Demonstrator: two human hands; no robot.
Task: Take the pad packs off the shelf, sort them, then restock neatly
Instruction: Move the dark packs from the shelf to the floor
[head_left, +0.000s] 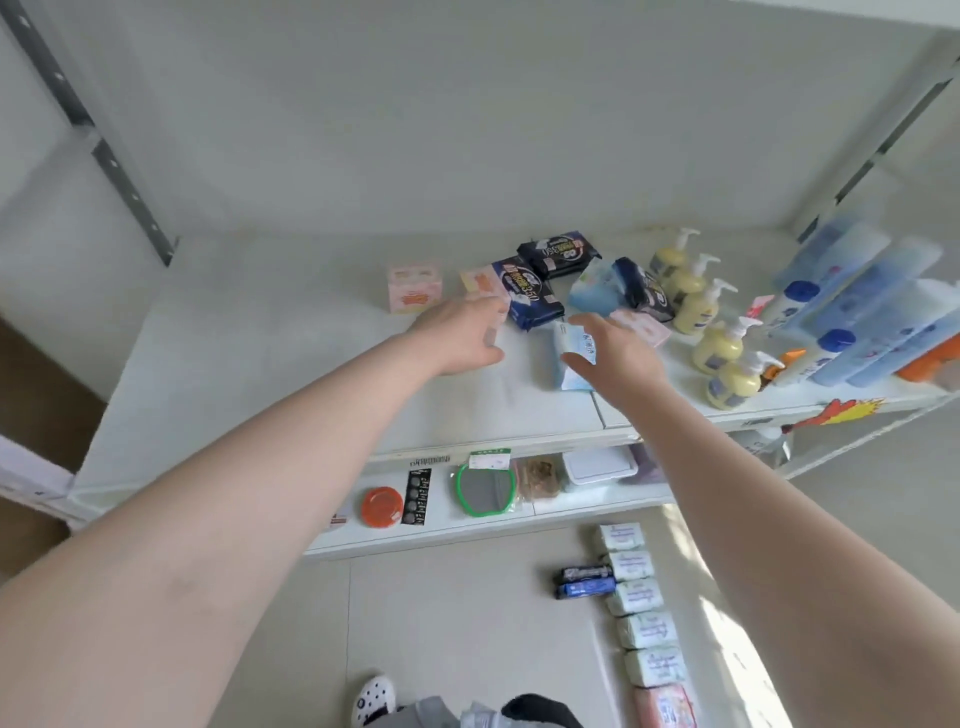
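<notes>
So going left to right on the shelf (260, 364): the left stretch is mostly bare, with one small pink box (414, 288) sitting alone near the back. Next comes the left hand (460, 338), reaching in with fingers curled around a pale pink pack (485, 291). It looks like a grip, though motion blur makes me not 100% sure it's fully clamped yet. Just right of it is the jumble of leftover pad packs: a dark navy pack (530, 296) leaning on another black one (558, 253) behind it, then a light blue pack (595, 286) and one more dark one (644, 291). They're tipped against each other, so grabbing from the front edge makes sense. The right hand (613, 353) has thumb and fingers spread around a white-and-blue pack (571, 358) standing near the shelf's front, about to close or just closing on it, I can't tell which. Further right, yellow pump bottles (696, 312) and blue bottles (857, 306) stay in their rows since they aren't part of this. Down on the floor (441, 623) there's a row of pale green packs (639, 597) lined up by type, so my guess is we're mid-unloading, sorting as we go.
</notes>
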